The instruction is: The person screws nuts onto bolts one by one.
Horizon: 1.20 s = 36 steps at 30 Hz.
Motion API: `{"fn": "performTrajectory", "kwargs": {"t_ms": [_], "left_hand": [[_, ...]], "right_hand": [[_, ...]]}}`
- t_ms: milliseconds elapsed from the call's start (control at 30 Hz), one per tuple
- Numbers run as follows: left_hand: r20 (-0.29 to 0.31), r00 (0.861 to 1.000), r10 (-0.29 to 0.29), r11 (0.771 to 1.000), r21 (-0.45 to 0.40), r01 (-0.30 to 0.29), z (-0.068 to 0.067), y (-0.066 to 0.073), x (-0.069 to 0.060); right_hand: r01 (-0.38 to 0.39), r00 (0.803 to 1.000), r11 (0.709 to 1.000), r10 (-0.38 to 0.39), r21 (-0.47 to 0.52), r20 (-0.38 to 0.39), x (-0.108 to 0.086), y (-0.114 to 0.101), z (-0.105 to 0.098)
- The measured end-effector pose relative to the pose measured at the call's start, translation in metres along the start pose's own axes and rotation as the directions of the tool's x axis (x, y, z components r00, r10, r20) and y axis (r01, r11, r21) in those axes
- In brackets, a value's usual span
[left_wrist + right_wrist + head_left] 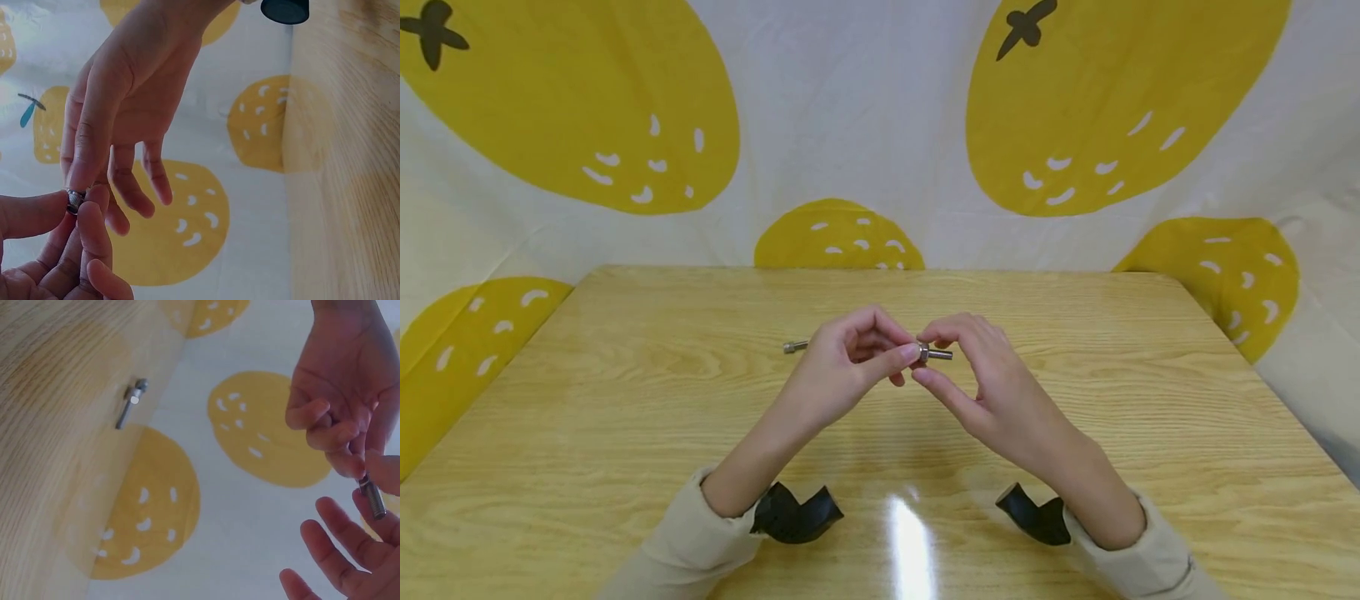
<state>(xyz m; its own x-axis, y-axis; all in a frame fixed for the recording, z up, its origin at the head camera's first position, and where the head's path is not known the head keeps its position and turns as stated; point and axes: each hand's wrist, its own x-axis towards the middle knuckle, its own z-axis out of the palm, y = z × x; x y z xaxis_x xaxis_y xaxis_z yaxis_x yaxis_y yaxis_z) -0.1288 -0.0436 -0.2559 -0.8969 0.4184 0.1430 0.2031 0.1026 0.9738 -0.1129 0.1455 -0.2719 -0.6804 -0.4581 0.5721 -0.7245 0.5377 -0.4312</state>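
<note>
My left hand pinches a metal bolt between thumb and fingers, with its shank pointing right. A hex nut sits on the bolt close to the left thumb tip. My right hand is around the nut, thumb below and index finger above, with a gap between these tips; whether one touches the metal is hard to tell. In the right wrist view the bolt's threaded end sticks out beside the right fingers, which are spread. A second bolt with a nut lies on the table, partly behind the left hand in the head view.
The wooden table has a light glare near its front. Behind it hangs a white cloth with yellow fruit prints. A black wrist mount is on the left sleeve, and another black mount on the right.
</note>
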Motion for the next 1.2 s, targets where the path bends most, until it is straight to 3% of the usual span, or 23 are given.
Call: {"fn": "performTrajectory", "kwargs": {"t_ms": [400,700,867,1033,1200], "left_hand": [[0.004,1.0,0.003,1.0,0.007,-0.003,0.001,0.0,0.001],[-0.021,1.0,0.004,0.999,0.042,-0.004,-0.004,0.001,0.003],[-0.071,0.997,-0.015,0.997,0.069,0.02,-0.019,-0.004,0.008],[-0.165,0.985,-0.038,0.986,0.155,0.064,-0.042,-0.018,0.018],[-0.248,0.961,-0.123,0.952,0.243,0.185,-0.069,-0.039,0.029]], "right_hand": [[0.069,0.995,0.997,-0.072,-0.041,-0.065,0.001,0.001,0.002],[0.066,0.991,0.996,-0.073,-0.061,-0.113,0.001,0.003,0.004],[0.038,0.991,0.997,-0.047,-0.071,-0.125,0.0,0.005,0.002],[0.03,0.99,0.995,-0.042,-0.09,-0.131,0.0,0.007,0.001],[0.014,0.995,0.995,-0.023,-0.103,-0.094,0.0,0.009,0.0]]}}
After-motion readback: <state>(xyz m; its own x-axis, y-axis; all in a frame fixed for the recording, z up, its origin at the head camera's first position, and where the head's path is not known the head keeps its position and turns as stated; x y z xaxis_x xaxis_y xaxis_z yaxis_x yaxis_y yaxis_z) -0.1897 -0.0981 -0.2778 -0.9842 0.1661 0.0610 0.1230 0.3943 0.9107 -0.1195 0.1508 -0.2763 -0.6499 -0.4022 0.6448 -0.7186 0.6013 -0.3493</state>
